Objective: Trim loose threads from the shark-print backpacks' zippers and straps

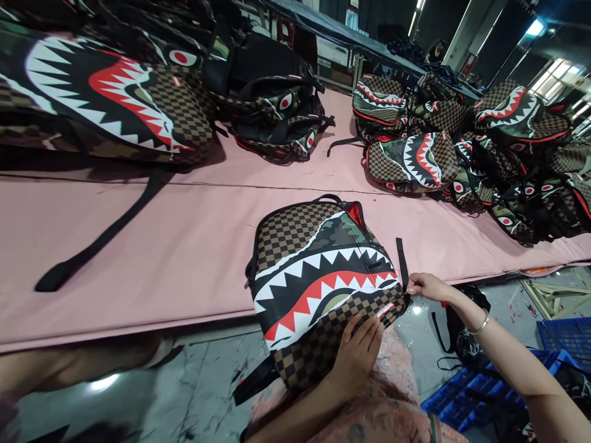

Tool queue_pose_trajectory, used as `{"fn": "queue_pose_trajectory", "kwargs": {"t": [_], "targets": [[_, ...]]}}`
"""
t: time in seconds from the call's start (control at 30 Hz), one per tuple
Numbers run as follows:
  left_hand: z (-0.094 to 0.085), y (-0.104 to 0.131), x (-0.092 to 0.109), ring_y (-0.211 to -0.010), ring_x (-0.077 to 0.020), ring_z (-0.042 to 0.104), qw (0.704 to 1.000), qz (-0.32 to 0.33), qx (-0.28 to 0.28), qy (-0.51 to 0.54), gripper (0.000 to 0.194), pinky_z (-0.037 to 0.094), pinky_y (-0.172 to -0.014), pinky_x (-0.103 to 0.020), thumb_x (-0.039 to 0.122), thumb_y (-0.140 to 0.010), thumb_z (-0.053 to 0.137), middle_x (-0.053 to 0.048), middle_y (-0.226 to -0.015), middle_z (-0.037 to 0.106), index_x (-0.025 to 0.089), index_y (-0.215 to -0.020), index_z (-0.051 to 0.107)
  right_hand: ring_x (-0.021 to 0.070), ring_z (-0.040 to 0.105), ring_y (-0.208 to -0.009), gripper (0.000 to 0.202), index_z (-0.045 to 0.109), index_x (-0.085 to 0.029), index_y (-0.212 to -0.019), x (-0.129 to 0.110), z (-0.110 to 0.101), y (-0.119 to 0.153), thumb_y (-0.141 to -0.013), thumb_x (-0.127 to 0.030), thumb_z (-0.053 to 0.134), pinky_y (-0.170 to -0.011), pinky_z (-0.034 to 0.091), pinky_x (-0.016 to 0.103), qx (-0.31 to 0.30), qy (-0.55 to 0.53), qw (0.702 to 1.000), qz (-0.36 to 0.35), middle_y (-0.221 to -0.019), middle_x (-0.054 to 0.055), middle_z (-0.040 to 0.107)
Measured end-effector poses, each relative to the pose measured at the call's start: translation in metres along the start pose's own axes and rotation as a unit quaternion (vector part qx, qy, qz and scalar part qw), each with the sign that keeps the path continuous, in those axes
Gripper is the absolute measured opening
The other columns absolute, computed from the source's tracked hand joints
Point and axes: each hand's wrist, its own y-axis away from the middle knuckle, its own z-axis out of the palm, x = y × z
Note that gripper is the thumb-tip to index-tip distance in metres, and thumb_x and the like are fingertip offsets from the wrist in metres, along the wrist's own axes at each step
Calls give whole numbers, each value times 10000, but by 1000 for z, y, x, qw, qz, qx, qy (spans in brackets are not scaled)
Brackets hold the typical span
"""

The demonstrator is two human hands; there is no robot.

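Note:
A backpack [318, 271] with a brown-and-black checkered pattern, camouflage and a shark-mouth print rests tilted across my lap and the edge of the pink-covered table. My left hand [357, 352] lies on its lower front, fingers stretched out over the checkered panel near a small red label [385, 309]. At the bag's right corner, my right hand [425, 287] pinches a short black strap [402, 261] whose free end sticks up. Red lining [355, 215] shows at the bag's top corner. Another black strap [256, 379] hangs at lower left.
Similar backpacks are piled on the pink table [194, 246], a large one [115, 98] at left and several [415, 160] at right. A loose strap [101, 237] trails over the cover. Blue crates [484, 391] and a black bag [466, 332] are on the floor. Another person's limb [92, 367] shows lower left.

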Motion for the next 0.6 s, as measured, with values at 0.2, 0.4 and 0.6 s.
{"fn": "queue_pose_trajectory", "kwargs": {"t": [0.2, 0.4, 0.6], "targets": [[-1, 0, -1, -1089, -144, 497, 1000, -1, 6, 20, 316, 220, -1027, -400, 122, -888, 302, -32, -1059, 643, 177, -1109, 522, 109, 495, -608, 90, 576, -160, -651, -8, -2, -14, -674, -244, 602, -562, 368, 206, -62, 3, 998, -3, -615, -34, 563], [-3, 0, -2, -1103, -136, 485, 999, -12, 5, 31, 327, 148, -1051, -394, 133, -895, 293, -35, -1059, 650, 168, -1116, 531, 111, 489, -636, 105, 556, -160, -663, -4, 1, -18, -673, -260, 587, -595, 378, 215, -65, -20, 998, -6, -645, -27, 549], [-3, 0, -5, -1112, -129, 477, 999, 2, 12, 39, 338, 72, -1069, -362, 142, -900, 285, -43, -1067, 656, 149, -1112, 548, 102, 456, -571, 165, 526, -156, -652, -7, -10, -12, -675, -312, 574, -561, 375, 219, -89, -53, 995, 5, -598, -30, 501]]}}
